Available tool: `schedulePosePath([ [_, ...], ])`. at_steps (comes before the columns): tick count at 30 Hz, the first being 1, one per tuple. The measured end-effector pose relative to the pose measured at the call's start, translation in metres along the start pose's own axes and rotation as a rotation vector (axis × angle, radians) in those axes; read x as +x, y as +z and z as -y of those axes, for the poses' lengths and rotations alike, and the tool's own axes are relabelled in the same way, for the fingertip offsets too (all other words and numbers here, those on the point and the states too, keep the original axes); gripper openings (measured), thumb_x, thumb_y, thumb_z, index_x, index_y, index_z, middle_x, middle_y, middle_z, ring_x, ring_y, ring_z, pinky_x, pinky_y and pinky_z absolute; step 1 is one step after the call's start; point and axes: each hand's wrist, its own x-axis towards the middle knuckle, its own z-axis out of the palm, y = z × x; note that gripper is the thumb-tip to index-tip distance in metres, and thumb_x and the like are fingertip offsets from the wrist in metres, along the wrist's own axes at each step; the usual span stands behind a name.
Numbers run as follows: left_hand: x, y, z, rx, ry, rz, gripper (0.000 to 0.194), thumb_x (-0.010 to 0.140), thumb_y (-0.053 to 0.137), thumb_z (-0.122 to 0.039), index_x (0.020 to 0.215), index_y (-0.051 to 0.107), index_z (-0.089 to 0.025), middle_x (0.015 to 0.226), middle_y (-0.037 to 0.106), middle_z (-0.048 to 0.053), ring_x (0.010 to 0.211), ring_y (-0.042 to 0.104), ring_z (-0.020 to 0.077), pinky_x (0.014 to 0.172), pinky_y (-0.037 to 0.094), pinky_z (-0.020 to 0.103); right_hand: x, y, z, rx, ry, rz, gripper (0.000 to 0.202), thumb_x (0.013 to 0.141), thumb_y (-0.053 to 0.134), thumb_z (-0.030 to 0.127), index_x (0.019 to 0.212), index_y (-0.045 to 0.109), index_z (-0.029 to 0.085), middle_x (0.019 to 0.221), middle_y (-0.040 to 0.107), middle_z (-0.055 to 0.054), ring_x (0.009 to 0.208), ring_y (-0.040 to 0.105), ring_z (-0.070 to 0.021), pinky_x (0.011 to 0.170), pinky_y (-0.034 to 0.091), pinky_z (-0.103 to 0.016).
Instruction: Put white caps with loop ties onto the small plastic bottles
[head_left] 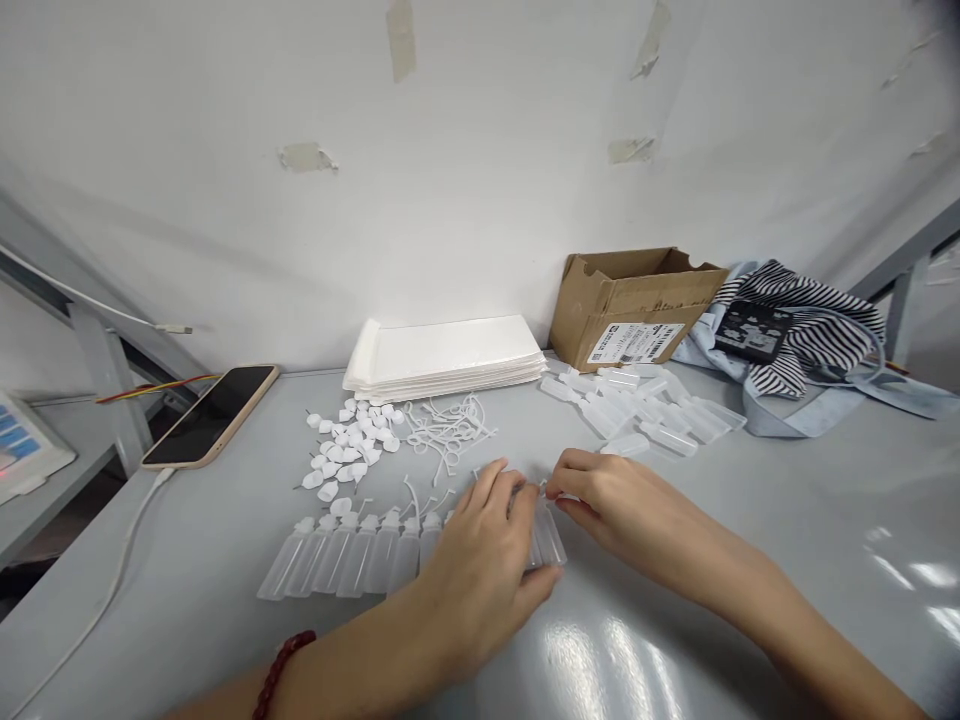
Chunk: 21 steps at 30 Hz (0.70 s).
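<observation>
A row of translucent squeeze bottles (349, 560) lies side by side across the front of the grey table, with thin white straps standing up at several necks. My left hand (487, 565) reaches over the right part of the row and hides some of it. Its fingers and thumb close around the bottle (551, 540) at the right end. At that bottle's neck, my right hand (600, 490) has thumb and fingertips pinched together; the small thing between them is mostly hidden. Just behind the row lie loose white curly straps (450, 428) and a heap of small white caps (349, 445).
More loose translucent bottles (652, 405) lie at the back right before an open cardboard box (637, 305). A stack of white sheets or envelopes (450, 350) rests by the wall. Left is a phone (214, 415) with a cable; far right, a striped cloth (825, 325).
</observation>
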Motion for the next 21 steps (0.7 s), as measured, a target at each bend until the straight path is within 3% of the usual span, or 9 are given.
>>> schedulePosePath([
  [9, 0.000, -0.001, -0.002, 0.022, -0.012, 0.003, 0.050, 0.082, 0.062, -0.031, 0.125, 0.046, -0.011, 0.134, 0.048, 0.020, 0.133, 0.032, 0.0384, 0.102, 0.039, 0.057, 0.000, -0.001, -0.002, -0.015, -0.005, 0.051, 0.033, 0.081, 0.045, -0.001, 0.085, 0.071, 0.020, 0.084, 0.062, -0.005, 0.064, 0.059, -0.0138, 0.056, 0.037, -0.025],
  [13, -0.001, -0.007, -0.002, -0.037, -0.003, 0.009, 0.057, 0.084, 0.057, -0.049, 0.125, 0.048, -0.011, 0.135, 0.046, 0.020, 0.133, 0.031, 0.0370, 0.099, 0.042, 0.056, -0.001, -0.001, -0.004, -0.010, 0.023, 0.052, 0.026, 0.083, 0.049, 0.005, 0.087, 0.070, 0.019, 0.085, 0.063, -0.006, 0.068, 0.062, -0.0155, 0.058, 0.041, -0.025],
  [16, -0.001, -0.022, 0.005, -0.056, 0.000, -0.070, 0.053, 0.088, 0.048, -0.053, 0.122, 0.051, -0.012, 0.129, 0.051, 0.018, 0.127, 0.040, 0.0326, 0.097, 0.044, 0.052, -0.001, -0.003, -0.009, 0.043, 0.017, 0.001, 0.016, 0.088, 0.053, 0.022, 0.087, 0.069, 0.021, 0.085, 0.064, -0.004, 0.064, 0.060, -0.0146, 0.058, 0.043, -0.027],
  [19, -0.002, -0.044, 0.025, 0.020, -0.031, -0.201, 0.034, 0.094, 0.041, -0.036, 0.115, 0.056, -0.014, 0.119, 0.057, 0.014, 0.115, 0.050, 0.0274, 0.092, 0.047, 0.047, 0.000, -0.007, -0.018, 0.064, 0.045, -0.102, 0.022, 0.090, 0.051, 0.033, 0.087, 0.070, 0.022, 0.089, 0.066, -0.005, 0.064, 0.061, -0.0150, 0.059, 0.045, -0.028],
  [21, -0.003, -0.059, 0.044, 0.119, -0.102, -0.205, 0.031, 0.095, 0.035, -0.028, 0.110, 0.058, -0.015, 0.116, 0.057, 0.013, 0.107, 0.054, 0.0259, 0.084, 0.050, 0.043, 0.004, -0.008, -0.026, 0.001, 0.130, -0.213, 0.023, 0.091, 0.049, 0.030, 0.088, 0.069, 0.021, 0.095, 0.067, -0.007, 0.070, 0.063, -0.0180, 0.061, 0.046, -0.031],
])
